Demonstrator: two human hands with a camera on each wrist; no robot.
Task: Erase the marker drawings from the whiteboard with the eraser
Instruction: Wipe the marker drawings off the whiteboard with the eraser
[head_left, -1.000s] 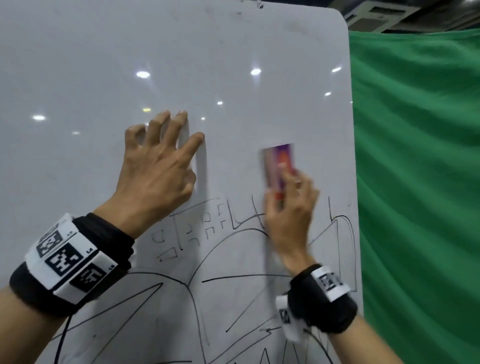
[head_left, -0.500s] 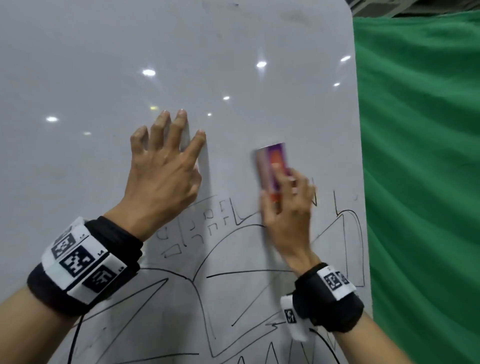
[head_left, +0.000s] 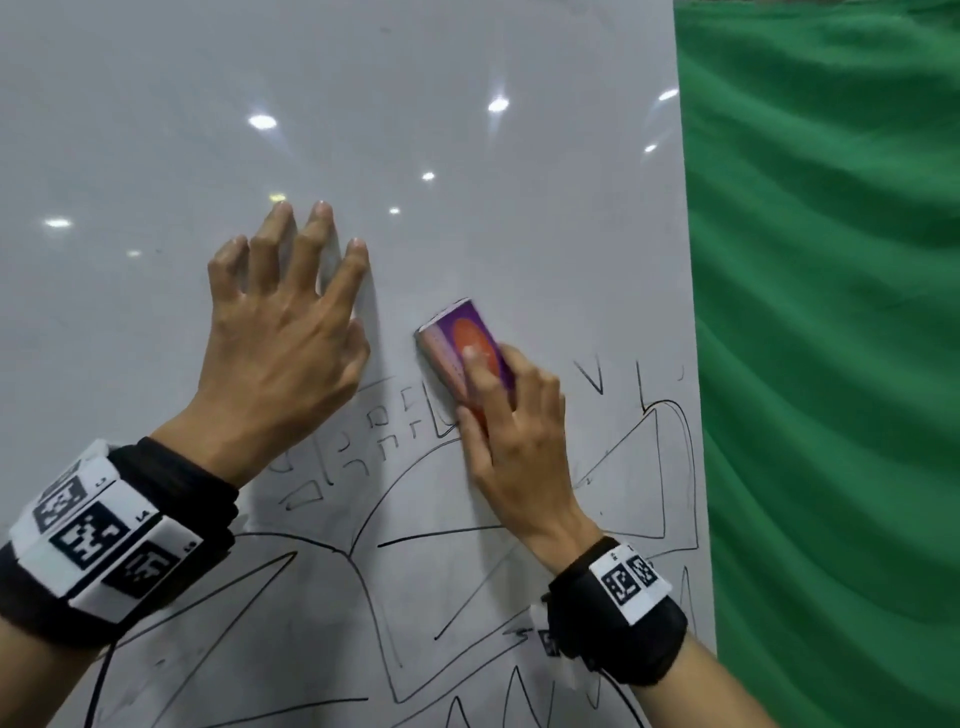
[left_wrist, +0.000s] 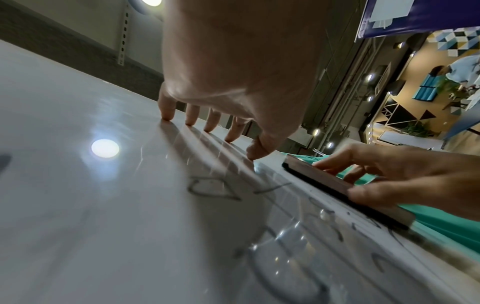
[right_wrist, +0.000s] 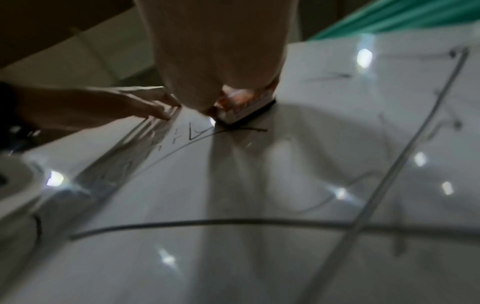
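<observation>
Whiteboard (head_left: 467, 62) fills most of what we see from the head view, standing upright with a green cloth (head_left: 831, 364) hanging just beside its right edge. Its upper part is bare apart from reflected ceiling lights, while black marker drawings (head_left: 363, 545) cover the lower part: small boxy marks, long curves and straight lines, a triangle near the right edge.

Our right hand (head_left: 511, 441) grips the eraser (head_left: 465, 348), forefinger laid along its purple and orange back, thumb on its left side and the other fingers curled over its right side. We hold the eraser flat against the board, tilted a little to the left, at the top edge of the drawings and touching the small boxy marks. From the left wrist view its dark pad (left_wrist: 337, 191) lies pressed on the board surface.

Our left hand (head_left: 283, 353) is spread wide with nothing in it, bearing on the board to the left of the eraser and just above the drawings. The left wrist view shows its fingertips (left_wrist: 167, 117) touching the surface while the palm stands off it. Both wrists wear black bands with printed square markers. The right wrist view is blurred.
</observation>
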